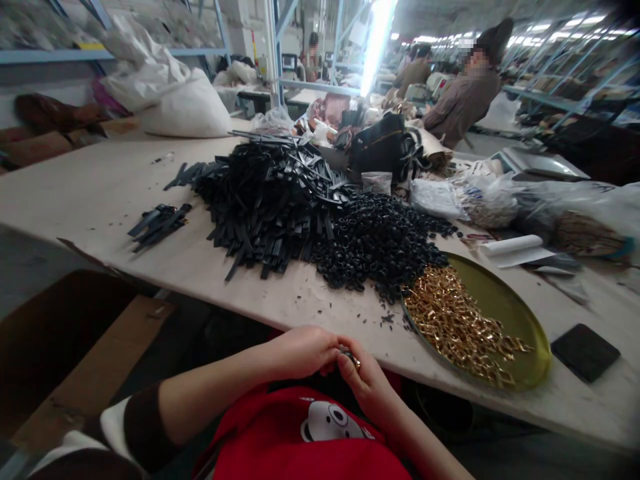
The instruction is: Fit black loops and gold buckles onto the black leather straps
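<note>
My left hand (pixel 307 351) and my right hand (pixel 363 373) meet at the table's front edge, over a red apron (pixel 280 433). Between their fingers is a small piece with a gold glint (pixel 356 363), mostly hidden. The fingers of both hands are closed around it. Beyond them lie a heap of black strips (pixel 275 200) and a pile of small black loops (pixel 375 240). Gold buckles (pixel 450 320) fill the left part of a round yellowish tray (pixel 535 353) at the right.
A dark square pad (pixel 585 352) lies right of the tray. A few black strips (pixel 159 225) sit apart at the left. White sacks (pixel 185 107), a black bag (pixel 380 147) and plastic bags (pixel 490 200) stand farther back. An open carton (pixel 100 360) is below left. People sit in the background.
</note>
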A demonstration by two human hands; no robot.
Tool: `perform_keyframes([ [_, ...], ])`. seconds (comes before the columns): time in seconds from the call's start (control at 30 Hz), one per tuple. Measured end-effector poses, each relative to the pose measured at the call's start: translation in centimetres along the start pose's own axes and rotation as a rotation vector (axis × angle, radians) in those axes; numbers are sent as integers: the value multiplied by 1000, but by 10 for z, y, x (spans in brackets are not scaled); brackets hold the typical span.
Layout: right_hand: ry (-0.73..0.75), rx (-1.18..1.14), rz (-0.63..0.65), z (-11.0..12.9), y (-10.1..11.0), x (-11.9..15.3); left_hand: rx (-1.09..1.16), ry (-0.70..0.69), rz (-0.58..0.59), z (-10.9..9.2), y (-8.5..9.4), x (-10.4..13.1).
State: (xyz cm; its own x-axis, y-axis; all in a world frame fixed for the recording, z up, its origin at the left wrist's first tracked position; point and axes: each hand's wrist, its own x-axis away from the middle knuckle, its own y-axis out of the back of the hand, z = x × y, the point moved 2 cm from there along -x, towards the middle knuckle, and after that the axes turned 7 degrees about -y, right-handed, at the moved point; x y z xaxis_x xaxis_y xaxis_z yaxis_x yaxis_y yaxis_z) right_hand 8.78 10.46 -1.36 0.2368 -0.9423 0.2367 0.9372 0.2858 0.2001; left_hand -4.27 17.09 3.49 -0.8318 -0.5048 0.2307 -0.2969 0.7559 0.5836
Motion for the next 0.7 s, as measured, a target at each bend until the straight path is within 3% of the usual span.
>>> perform_keyframes([
  [0.07,-54,-38,-44,-9,4,-16,-59,-41,18,13,1,-14],
  [0.13,-74,55,-165,-17,12,-36,-170,-38,-23,30,4,-27],
  [0.27,85,574,-454,-27,31,-80,-406,61,-240,64,24,-47],
  [0.37,150,745,-528,-38,36,-97,-492,110,-377,80,61,-56],
  [0.53,183,730,-573,-54,35,-98,-638,299,-676,107,139,-74],
  [0.6,182,719,-574,-56,35,-98,-673,351,-724,118,155,-80],
  [0.7,170,695,-561,-56,36,-99,-700,380,-760,126,160,-77],
])
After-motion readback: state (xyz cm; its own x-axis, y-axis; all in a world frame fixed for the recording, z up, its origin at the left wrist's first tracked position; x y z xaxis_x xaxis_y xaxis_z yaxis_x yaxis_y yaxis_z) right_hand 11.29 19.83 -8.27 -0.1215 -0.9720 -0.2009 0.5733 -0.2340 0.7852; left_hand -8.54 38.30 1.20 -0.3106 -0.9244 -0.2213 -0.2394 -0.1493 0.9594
